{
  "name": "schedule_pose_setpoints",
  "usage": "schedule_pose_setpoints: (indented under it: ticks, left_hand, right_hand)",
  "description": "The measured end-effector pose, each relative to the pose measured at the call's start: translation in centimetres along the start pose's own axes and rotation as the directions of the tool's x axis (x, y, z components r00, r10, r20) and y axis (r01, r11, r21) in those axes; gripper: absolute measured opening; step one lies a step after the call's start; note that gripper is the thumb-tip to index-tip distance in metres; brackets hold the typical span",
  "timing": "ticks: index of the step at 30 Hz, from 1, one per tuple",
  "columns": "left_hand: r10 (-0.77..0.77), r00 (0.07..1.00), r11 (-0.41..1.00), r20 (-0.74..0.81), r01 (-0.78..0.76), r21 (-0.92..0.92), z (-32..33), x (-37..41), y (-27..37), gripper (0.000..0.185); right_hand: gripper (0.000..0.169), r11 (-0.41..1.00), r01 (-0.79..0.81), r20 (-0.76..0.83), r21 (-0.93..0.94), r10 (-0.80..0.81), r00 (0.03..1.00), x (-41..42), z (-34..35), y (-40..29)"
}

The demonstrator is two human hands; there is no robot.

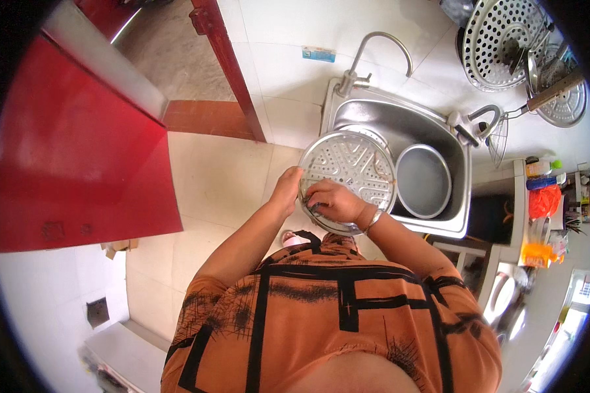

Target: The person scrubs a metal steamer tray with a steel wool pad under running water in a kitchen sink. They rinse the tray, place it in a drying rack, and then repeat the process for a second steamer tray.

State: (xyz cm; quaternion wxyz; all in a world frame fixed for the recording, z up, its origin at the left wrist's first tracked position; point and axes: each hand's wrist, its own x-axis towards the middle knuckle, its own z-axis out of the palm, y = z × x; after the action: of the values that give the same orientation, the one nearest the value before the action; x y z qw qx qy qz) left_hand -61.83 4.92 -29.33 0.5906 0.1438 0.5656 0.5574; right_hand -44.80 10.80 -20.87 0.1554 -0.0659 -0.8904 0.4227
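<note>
A round perforated metal steamer tray (351,159) is tilted over the left front edge of the stainless steel sink (462,196). My left hand (287,189) grips its left rim, thumb on top. Against the tray's lower left part, my right hand (335,200) holds a small dark scrubbing pad (314,206), mostly hidden by the fingers. In the sink, a round metal basin (424,181) with cloudy liquid stands right of the tray. Another round metal piece (368,131) shows partly behind the tray.
A curved faucet (356,59) rises at the sink's back left corner, and a second tap (484,118) is at its right. Perforated steamer trays (491,44) and a wire strainer (499,140) hang on the wall. Bottles and bags (543,201) crowd the right counter. A red door (88,162) stands left.
</note>
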Motion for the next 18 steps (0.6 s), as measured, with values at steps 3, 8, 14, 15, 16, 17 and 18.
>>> schedule_pose_setpoints:
  ticks: [3, 8, 14, 15, 16, 17, 18]
  left_hand:
    - [0.059, 0.998, 0.998, -0.002, -0.059, 0.039, 1.2, -0.3, 1.3, 0.029]
    - [0.121, 0.991, 0.943, -0.052, -0.099, 0.317, 3.1, -2.4, 2.8, 0.033]
    - [0.156, 0.988, 0.884, 0.004, -0.141, 0.445, 1.3, -5.3, 0.2, 0.040]
    - [0.157, 0.988, 0.900, -0.013, -0.138, 0.413, 1.4, -5.5, 0.2, 0.042]
    - [0.158, 0.987, 0.915, -0.029, -0.135, 0.380, 1.4, -5.6, 0.1, 0.043]
    - [0.158, 0.986, 0.929, -0.046, -0.132, 0.347, 1.4, -5.7, 0.1, 0.044]
    - [0.188, 0.981, 0.934, -0.054, -0.161, 0.319, 1.6, -5.6, 0.1, 0.044]
  right_hand:
    - [0.017, 0.956, -0.216, -0.327, -0.200, 0.142, 0.934, 0.4, -2.3, 3.1]
    - [0.022, 0.779, -0.512, -0.602, -0.361, 0.225, 0.766, -0.2, -1.5, 3.9]
    - [0.023, 0.760, -0.513, -0.610, -0.399, 0.198, 0.768, 0.3, 1.2, 1.9]
    - [0.023, 0.775, -0.513, -0.614, -0.370, 0.211, 0.761, 0.5, 1.3, 2.0]
    - [0.023, 0.789, -0.511, -0.617, -0.340, 0.223, 0.755, 0.6, 1.4, 2.0]
    - [0.023, 0.803, -0.509, -0.619, -0.310, 0.236, 0.749, 0.7, 1.4, 2.0]
    - [0.021, 0.828, -0.480, -0.604, -0.291, 0.230, 0.763, 0.7, 1.4, 1.6]
